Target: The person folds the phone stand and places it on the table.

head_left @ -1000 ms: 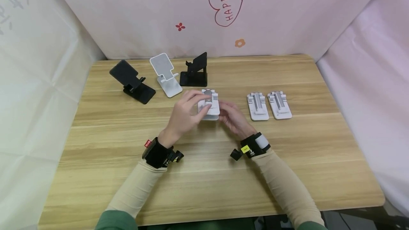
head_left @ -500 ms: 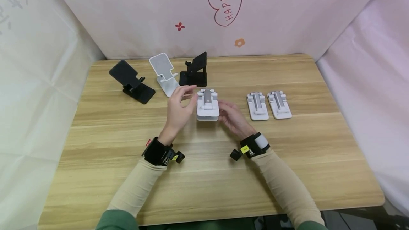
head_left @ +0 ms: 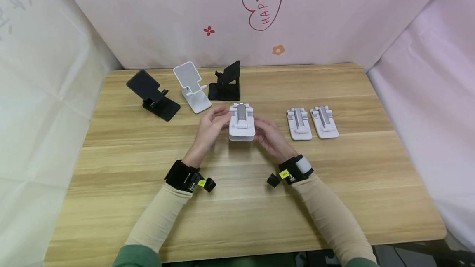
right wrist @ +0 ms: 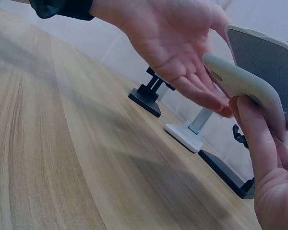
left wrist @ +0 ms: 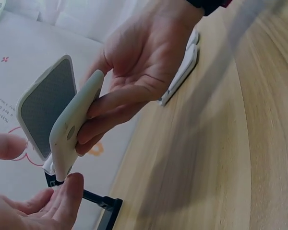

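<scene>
Left hand (head_left: pixel 208 130) lower, white stand (head_left: pixel 242 130) ajar

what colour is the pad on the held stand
The pad is grey; the left wrist view shows it best.

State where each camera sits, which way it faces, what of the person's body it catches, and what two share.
Head: on the head, facing forward and down at the table and held white stand; left hand, right hand and sleeves show.
Left wrist: on the left wrist, facing the held white stand; left hand lower left, right hand above.
Right wrist: on the right wrist, facing the held white stand; right hand lower right, left hand above.
Shared: both wrist views show that stand's underside.
</scene>
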